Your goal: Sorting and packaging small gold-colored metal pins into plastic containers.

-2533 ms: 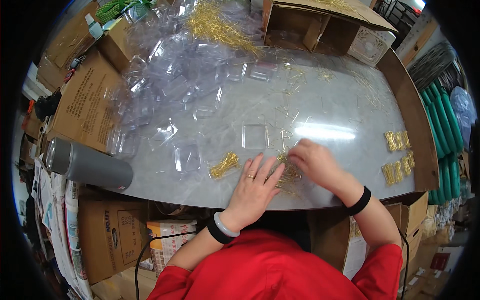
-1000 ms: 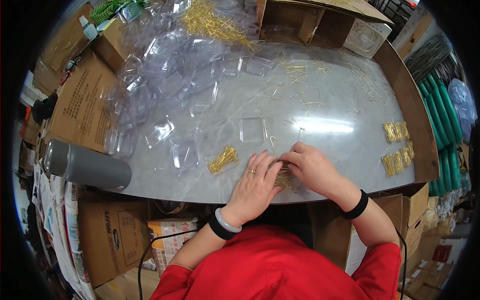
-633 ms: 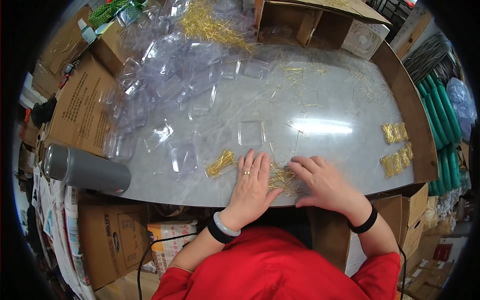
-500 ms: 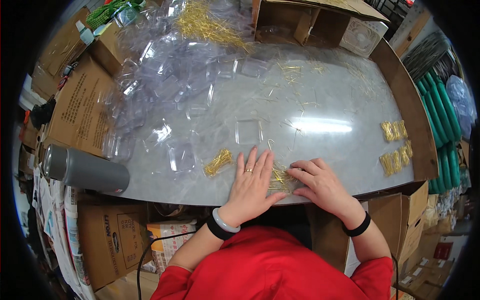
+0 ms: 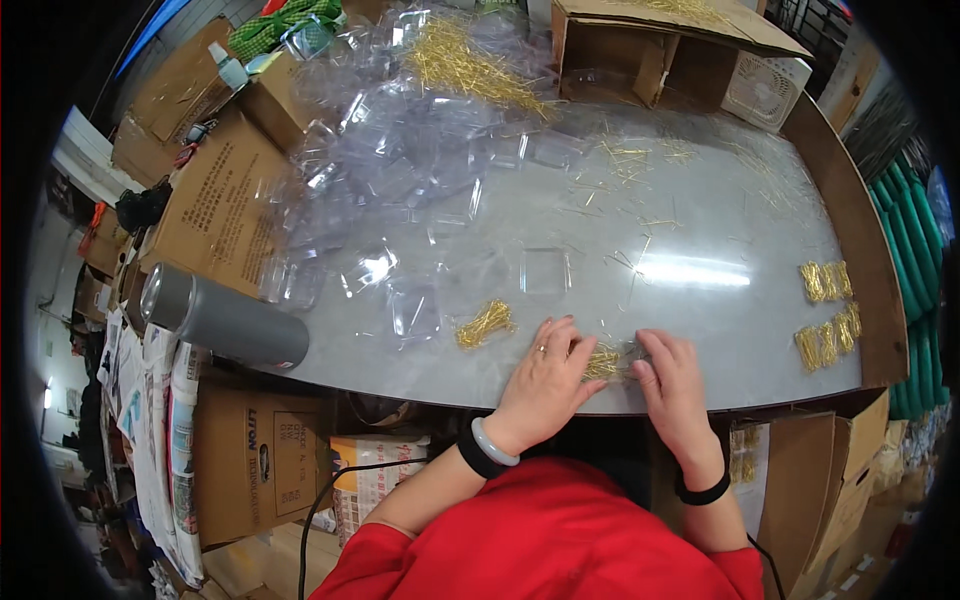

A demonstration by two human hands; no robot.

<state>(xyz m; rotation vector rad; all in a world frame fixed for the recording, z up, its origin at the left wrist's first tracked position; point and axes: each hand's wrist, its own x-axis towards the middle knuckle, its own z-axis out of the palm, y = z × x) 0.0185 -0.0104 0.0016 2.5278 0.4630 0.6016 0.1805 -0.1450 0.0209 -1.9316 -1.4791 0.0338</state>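
Note:
A small pile of thin gold wire hooks [image 5: 602, 361] lies at the table's near edge, between my two hands. My left hand [image 5: 545, 380], with a ring and a pale bangle, curls its fingers and thumb around the pile's left side. At the right end, my right hand [image 5: 677, 388] has its thumb and bent forefinger closed at the wire ends; the exact contact is hard to make out. A gathered bundle of gold hooks [image 5: 485, 324] rests left of my left hand. Beyond it lies a clear plastic box [image 5: 545, 271].
Clear plastic boxes [image 5: 385, 150] heap at the far left, with loose gold hooks [image 5: 470, 65] on top. A grey bottle [image 5: 240, 325] lies near the left edge. Hook bundles [image 5: 825, 282] line the right side. Cardboard walls [image 5: 850, 220] and a white fan [image 5: 765, 88] border the table.
My left hand has gone from lying flat with fingers stretched to curling around the pile. My right fingers have drawn in at the pile's right end. The whole view has shifted.

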